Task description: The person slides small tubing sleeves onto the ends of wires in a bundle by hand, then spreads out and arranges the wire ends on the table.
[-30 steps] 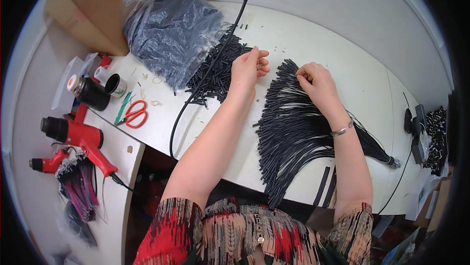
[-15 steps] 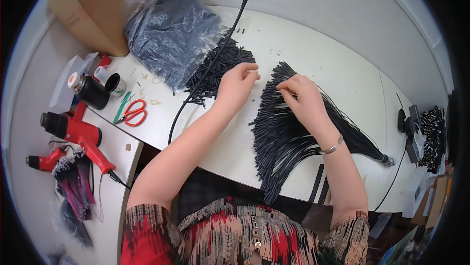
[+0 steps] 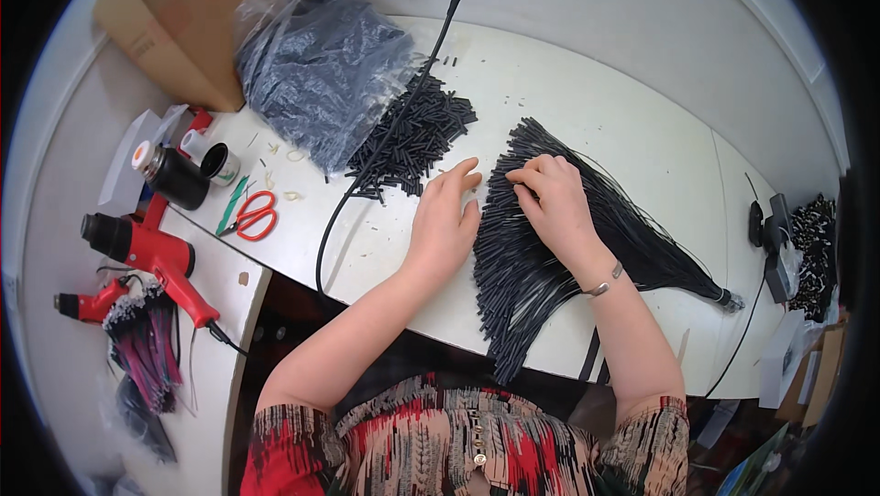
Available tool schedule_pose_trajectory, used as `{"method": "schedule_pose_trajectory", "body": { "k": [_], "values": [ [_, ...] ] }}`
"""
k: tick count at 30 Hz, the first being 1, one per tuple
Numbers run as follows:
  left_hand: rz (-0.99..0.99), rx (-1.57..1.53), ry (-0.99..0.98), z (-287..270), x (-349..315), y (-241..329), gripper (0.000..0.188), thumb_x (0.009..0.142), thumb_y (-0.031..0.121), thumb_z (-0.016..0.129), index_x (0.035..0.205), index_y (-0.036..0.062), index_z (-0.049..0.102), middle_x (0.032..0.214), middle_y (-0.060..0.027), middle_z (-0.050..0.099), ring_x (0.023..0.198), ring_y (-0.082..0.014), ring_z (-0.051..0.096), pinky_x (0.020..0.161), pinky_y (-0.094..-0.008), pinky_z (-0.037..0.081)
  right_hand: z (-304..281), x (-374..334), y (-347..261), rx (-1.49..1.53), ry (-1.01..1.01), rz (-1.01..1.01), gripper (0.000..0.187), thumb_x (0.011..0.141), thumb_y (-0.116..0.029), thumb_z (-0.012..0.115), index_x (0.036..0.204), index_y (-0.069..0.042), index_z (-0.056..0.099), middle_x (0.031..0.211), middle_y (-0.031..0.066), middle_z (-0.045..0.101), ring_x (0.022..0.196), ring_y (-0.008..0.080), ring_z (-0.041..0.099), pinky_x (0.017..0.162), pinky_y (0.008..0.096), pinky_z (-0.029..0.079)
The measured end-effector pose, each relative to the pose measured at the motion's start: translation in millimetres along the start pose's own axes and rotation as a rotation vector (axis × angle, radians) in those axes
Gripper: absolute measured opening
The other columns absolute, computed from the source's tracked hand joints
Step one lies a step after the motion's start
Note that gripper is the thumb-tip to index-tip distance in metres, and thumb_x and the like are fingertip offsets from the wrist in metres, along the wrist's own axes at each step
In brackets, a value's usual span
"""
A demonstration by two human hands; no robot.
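A fanned bundle of thin black wires [image 3: 632,235] lies on the table, with short black sleeves on its many ends, gathered at the far right end. Over the upper part of the fan, my right hand [image 3: 556,207] pinches thumb and forefinger at the dark end of a wire; the fingers partly hide it. My left hand [image 3: 443,225] is beside the sleeved ends, thumb and fingers apart, with nothing visible in it. Beyond the left hand lies a heap of short black tube pieces [image 3: 426,134], spilling from a clear plastic bag [image 3: 321,65].
A black cable [image 3: 385,148] hangs down across the heap. Left are red-handled scissors [image 3: 257,216], a black bottle [image 3: 179,178], a cup [image 3: 220,162], a red heat gun [image 3: 151,253] and a cardboard box [image 3: 183,19]. Black adapters [image 3: 779,248] stand far right.
My left hand has drawn back from the edge of the tube heap toward me, beside the sleeved wire ends. My right hand has shifted slightly left and nearer, its fingertips now at a wire end.
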State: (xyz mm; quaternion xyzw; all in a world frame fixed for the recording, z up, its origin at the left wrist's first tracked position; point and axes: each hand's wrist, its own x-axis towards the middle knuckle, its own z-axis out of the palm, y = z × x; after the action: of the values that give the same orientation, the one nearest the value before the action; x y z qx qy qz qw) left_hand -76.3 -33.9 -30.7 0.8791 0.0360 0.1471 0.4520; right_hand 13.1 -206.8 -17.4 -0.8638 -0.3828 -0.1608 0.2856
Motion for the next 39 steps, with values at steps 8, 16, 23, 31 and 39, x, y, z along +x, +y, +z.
{"method": "schedule_pose_trajectory", "body": {
  "k": [8, 16, 23, 31, 39],
  "values": [
    [0.045, 0.037, 0.003, 1.4, -2.3, 2.0, 0.056, 0.093, 0.000, 0.055, 0.146, 0.0057, 0.039, 0.134, -0.0118, 0.064, 0.127, -0.0299, 0.050, 0.107, -0.0395, 0.039, -0.1, 0.2, 1.0, -0.001, 0.027, -0.026, 0.010, 0.085, -0.005, 0.069, 0.094, -0.006, 0.073, 0.093, 0.0042, 0.061, 0.095, 0.0229, 0.058, 0.090, 0.0377, 0.044],
    [0.044, 0.014, 0.001, 3.6, -0.3, 1.9, 0.060, 0.089, -0.001, 0.058, 0.146, 0.0048, 0.040, 0.131, -0.0127, 0.064, 0.124, -0.0328, 0.049, 0.109, -0.0417, 0.037, 0.9, -0.1, 1.8, -0.003, 0.043, -0.035, 0.010, 0.085, -0.005, 0.069, 0.095, -0.006, 0.072, 0.093, 0.0042, 0.061, 0.095, 0.0228, 0.058, 0.090, 0.0375, 0.044],
    [0.046, 0.059, -0.013, 2.3, -1.0, 2.2, 0.057, 0.092, 0.002, 0.055, 0.147, 0.0050, 0.038, 0.134, -0.0119, 0.063, 0.126, -0.0307, 0.051, 0.107, -0.0402, 0.039, 0.3, -0.4, 1.0, -0.001, 0.030, -0.028, 0.011, 0.085, -0.006, 0.069, 0.096, -0.006, 0.072, 0.093, 0.0045, 0.061, 0.095, 0.0230, 0.058, 0.090, 0.0374, 0.044],
    [0.052, 0.065, -0.015, 3.1, 0.4, 1.1, 0.059, 0.092, 0.002, 0.056, 0.147, 0.0058, 0.037, 0.135, -0.0117, 0.063, 0.126, -0.0311, 0.050, 0.110, -0.0410, 0.036, 0.7, 0.4, 1.5, 0.006, 0.027, -0.034, 0.011, 0.084, -0.006, 0.070, 0.095, -0.006, 0.072, 0.094, 0.0046, 0.062, 0.094, 0.0232, 0.058, 0.090, 0.0374, 0.044],
    [0.058, 0.068, -0.014, 4.7, 2.2, -0.7, 0.061, 0.091, 0.002, 0.057, 0.148, 0.0065, 0.036, 0.135, -0.0122, 0.063, 0.126, -0.0319, 0.050, 0.111, -0.0415, 0.035, 1.1, 0.9, 1.7, 0.014, 0.015, -0.020, 0.011, 0.085, -0.007, 0.069, 0.095, -0.006, 0.072, 0.094, 0.0045, 0.062, 0.095, 0.0233, 0.058, 0.091, 0.0378, 0.044]
  ]
}}
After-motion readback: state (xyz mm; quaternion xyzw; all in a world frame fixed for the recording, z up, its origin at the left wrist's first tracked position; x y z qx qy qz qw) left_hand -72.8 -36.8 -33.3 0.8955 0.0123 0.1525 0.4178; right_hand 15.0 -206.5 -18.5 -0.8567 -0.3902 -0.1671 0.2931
